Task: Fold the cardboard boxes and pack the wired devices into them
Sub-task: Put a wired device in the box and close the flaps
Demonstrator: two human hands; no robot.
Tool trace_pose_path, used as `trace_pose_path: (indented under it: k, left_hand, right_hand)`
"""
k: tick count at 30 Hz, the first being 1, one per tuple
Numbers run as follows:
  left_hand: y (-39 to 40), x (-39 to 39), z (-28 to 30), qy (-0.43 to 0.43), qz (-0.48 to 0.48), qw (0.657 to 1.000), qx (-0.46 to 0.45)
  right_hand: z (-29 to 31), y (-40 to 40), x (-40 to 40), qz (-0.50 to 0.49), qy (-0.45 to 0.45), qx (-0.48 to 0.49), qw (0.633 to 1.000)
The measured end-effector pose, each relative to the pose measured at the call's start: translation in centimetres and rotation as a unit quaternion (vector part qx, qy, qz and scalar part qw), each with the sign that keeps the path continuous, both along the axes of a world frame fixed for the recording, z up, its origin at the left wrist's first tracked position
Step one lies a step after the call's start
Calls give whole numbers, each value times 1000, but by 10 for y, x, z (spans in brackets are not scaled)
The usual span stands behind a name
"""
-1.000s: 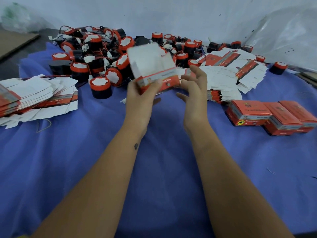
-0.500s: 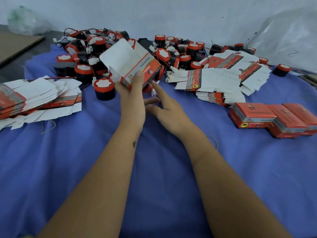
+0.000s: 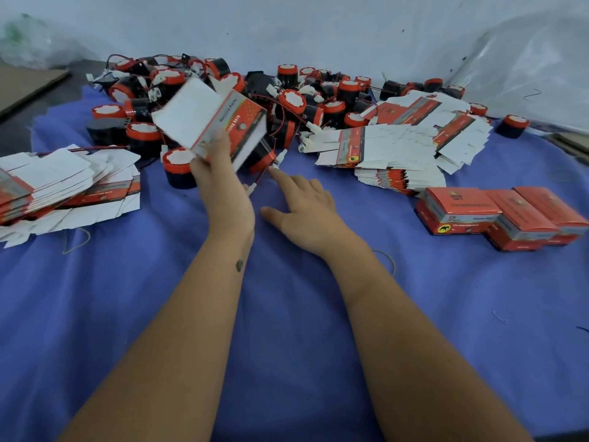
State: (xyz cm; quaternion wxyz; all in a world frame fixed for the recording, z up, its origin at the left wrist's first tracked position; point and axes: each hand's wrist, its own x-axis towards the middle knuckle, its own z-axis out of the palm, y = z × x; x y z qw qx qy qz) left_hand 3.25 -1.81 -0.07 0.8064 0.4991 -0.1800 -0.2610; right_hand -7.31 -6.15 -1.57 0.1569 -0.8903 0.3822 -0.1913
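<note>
Two hands over blue desk (image 3: pixel 287 346), left hand (image 3: pixel 220 186) gripping half-folded box (image 3: pixel 216 122), right hand (image 3: pixel 306 208) open, fingers reaching toward wired device (image 3: pixel 264 154).

Red-and-white box (image 3: pixel 216 122); black, red-rimmed devices (image 3: pixel 296 100); blue, perhaps violet, cloth (image 3: pixel 287 314).

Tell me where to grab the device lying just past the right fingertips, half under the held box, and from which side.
Grip the device round its black and red barrel, coming from the right, where the right hand already reaches. The box in the left hand covers its left side, and its thin wire trails toward you: a poor hold.
</note>
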Motion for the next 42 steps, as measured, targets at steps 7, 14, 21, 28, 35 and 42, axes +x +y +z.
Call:
trace_pose_path:
  k: [7, 14, 21, 28, 35, 42]
  left_hand:
    - [-9, 8, -7, -18, -75, 997, -18]
    - [-10, 12, -5, 38, -66, 997, 11]
    - [-5, 9, 0, 49, -117, 992, -1]
    - [0, 6, 3, 80, -78, 994, -12]
    - [1, 9, 5, 123, -111, 984, -59]
    - [7, 7, 8, 110, -132, 984, -57]
  right_hand:
    - [12, -7, 6, -25, -117, 169, 978]
    - [25, -25, 37, -59, -271, 337, 900]
    - [24, -30, 73, -169, -321, 344, 866]
    - [23, -32, 70, -224, -312, 296, 875]
    - [20, -33, 69, -193, -208, 225, 932]
    - [26, -8, 38, -142, -546, 293, 772]
